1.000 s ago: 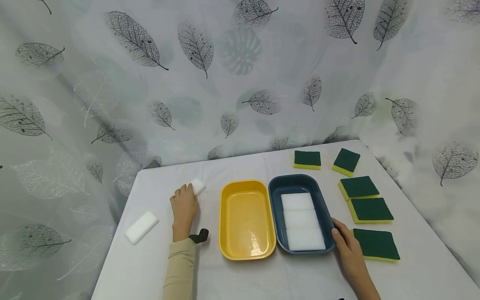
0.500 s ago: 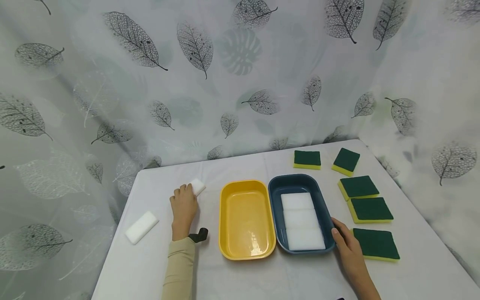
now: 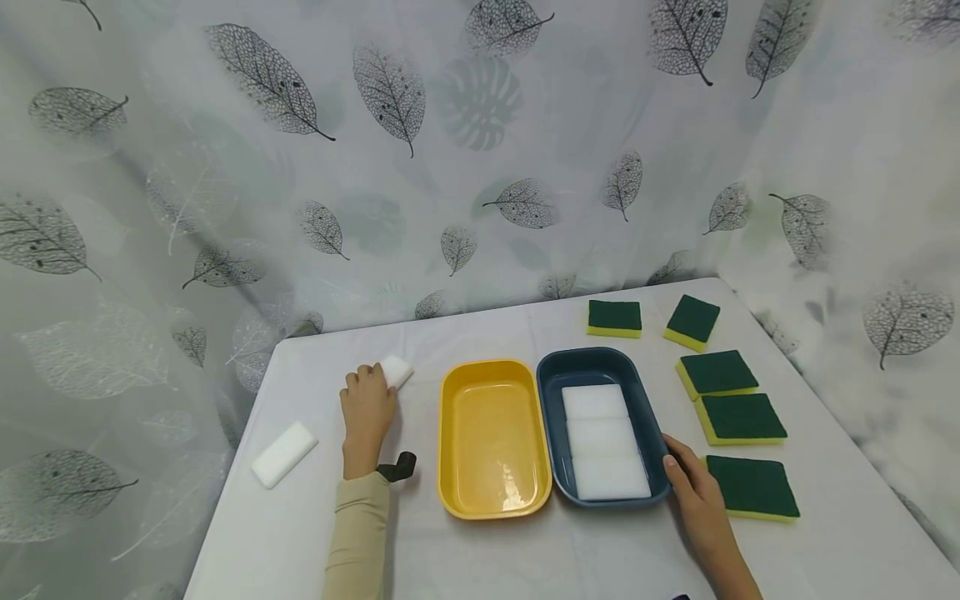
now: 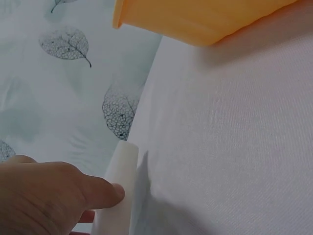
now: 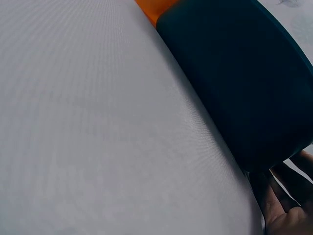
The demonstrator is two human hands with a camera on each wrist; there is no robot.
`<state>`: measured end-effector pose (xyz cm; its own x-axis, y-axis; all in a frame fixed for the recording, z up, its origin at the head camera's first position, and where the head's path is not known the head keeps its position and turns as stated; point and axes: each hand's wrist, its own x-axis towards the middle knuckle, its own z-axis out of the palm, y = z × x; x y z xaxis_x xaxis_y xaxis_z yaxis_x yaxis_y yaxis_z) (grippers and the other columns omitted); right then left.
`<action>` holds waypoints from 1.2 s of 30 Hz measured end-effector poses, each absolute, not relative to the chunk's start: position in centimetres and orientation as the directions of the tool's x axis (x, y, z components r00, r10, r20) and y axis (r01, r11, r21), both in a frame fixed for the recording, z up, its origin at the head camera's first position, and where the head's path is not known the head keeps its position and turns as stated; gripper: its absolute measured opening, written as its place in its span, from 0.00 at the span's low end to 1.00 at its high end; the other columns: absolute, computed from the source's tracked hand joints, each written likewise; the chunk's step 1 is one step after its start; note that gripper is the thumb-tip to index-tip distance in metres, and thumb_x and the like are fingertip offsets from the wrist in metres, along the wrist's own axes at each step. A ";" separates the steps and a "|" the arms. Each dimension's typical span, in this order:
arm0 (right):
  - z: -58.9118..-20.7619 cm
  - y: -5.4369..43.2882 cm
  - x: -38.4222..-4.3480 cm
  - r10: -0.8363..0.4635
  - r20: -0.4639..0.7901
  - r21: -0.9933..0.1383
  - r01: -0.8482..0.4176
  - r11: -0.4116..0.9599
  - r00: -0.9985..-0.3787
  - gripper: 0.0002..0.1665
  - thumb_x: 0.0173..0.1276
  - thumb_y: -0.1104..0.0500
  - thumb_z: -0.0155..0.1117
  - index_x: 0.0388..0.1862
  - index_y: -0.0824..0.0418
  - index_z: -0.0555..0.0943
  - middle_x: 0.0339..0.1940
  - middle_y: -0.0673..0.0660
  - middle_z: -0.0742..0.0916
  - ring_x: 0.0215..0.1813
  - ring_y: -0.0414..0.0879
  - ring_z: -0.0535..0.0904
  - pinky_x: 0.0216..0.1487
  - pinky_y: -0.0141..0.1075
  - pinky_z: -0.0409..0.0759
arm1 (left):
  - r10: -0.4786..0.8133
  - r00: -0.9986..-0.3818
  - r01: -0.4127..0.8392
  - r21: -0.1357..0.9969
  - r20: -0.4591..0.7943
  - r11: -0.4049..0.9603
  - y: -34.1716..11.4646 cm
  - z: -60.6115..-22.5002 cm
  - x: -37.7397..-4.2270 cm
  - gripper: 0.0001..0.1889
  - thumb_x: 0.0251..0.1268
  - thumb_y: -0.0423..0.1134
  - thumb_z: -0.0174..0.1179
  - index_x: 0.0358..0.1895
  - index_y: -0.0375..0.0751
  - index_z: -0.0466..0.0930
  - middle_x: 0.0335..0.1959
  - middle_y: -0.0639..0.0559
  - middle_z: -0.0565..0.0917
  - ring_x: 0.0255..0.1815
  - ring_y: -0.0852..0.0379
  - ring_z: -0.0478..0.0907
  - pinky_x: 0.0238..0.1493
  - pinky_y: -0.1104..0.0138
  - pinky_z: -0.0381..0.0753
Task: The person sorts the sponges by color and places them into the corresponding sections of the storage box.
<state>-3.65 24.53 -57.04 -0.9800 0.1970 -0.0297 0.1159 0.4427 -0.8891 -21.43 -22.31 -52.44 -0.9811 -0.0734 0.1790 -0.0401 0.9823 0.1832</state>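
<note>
- Evidently, the left hand (image 3: 367, 412) pinches a white block (image 3: 395, 372) on the counter (image 3: 450, 562), thumb against its side; a slack pinch could drop it.
- The right hand (image 3: 703, 496), unclenched, rests its fingers against the outer side of the blue tray (image 3: 592, 367); pushing hard could shove it into the yellow tray (image 3: 491, 450) just beside.
- The dark wrist mount (image 3: 399, 467) sits near the yellow tray; a low rightward sweep might knock the rim.
- Inside the blue tray, three white blocks (image 3: 609, 454) lie in a row; a jolt could shift them.
- Outermost lie another white block (image 3: 285, 454) and five green-and-yellow sponges (image 3: 740, 418), the closest liable to a right-hand nudge.
</note>
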 end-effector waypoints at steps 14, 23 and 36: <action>-56.9 24.5 -3.7 0.196 -0.044 -0.889 0.128 0.440 -0.980 0.35 0.86 0.40 0.43 0.81 0.58 0.65 0.80 0.65 0.71 0.60 0.05 0.54 0.56 0.05 0.58 | -0.032 -0.966 0.014 0.175 0.257 0.984 -21.3 -50.8 -21.6 0.24 0.70 0.36 0.66 0.64 0.25 0.76 0.60 0.28 0.78 0.60 0.28 0.76 0.53 0.38 0.82; -56.9 24.4 -3.7 0.203 -0.037 -0.887 0.126 0.444 -0.979 0.36 0.86 0.40 0.43 0.81 0.60 0.65 0.80 0.66 0.71 0.59 0.04 0.53 0.55 0.04 0.57 | -0.023 -0.960 0.031 0.188 0.280 0.982 -20.0 -49.0 -22.1 0.26 0.68 0.35 0.66 0.66 0.27 0.75 0.61 0.29 0.77 0.60 0.30 0.75 0.53 0.39 0.81; -57.1 24.4 -3.7 0.194 -0.032 -0.893 0.115 0.435 -0.980 0.35 0.86 0.41 0.43 0.81 0.60 0.65 0.80 0.67 0.71 0.59 0.04 0.53 0.56 0.04 0.58 | 0.078 -0.942 0.140 0.171 0.328 0.975 -17.0 -46.7 -21.5 0.27 0.67 0.36 0.67 0.66 0.29 0.76 0.60 0.32 0.78 0.58 0.32 0.76 0.51 0.42 0.83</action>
<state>-3.70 24.44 -57.05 -0.9804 0.1942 -0.0318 0.1151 0.4348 -0.8932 -21.53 -16.98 -46.68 -0.9416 0.0777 0.3276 0.1401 0.9752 0.1713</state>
